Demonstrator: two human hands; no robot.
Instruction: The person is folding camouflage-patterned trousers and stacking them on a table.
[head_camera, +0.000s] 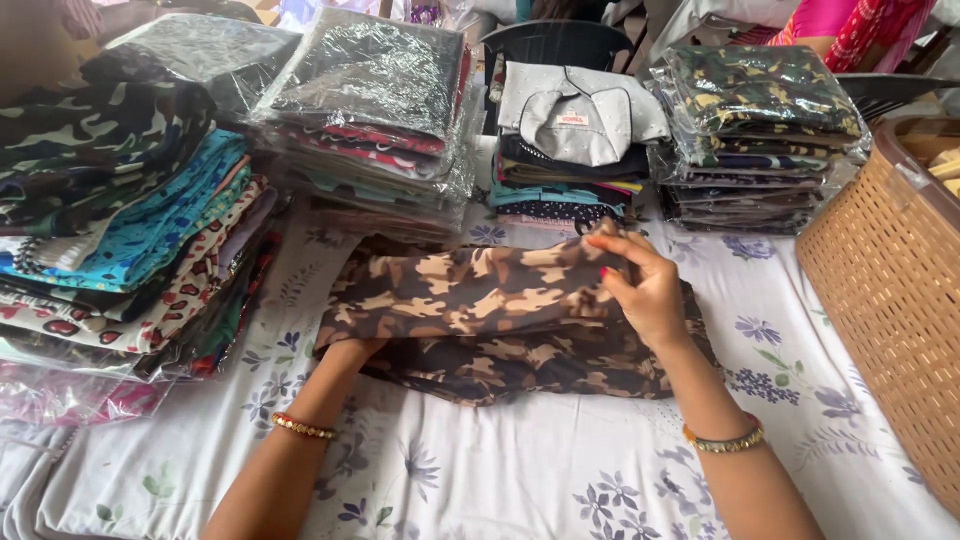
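Note:
A brown camouflage garment (480, 300) lies folded on a white floral sheet (520, 470). My left hand (350, 352) is tucked under the garment's left end, so only the wrist and part of the hand show. My right hand (640, 285) rests on the garment's right end and pinches the upper folded edge between its fingers. Both wrists wear bangles.
Stacks of folded clothes ring the sheet: a camouflage and patterned pile at left (120, 220), plastic-wrapped piles at back centre (370, 120), a grey-topped pile (575, 140) and a wrapped camouflage pile (760, 130). A tan woven basket (890, 300) stands at right. A person in pink sits behind.

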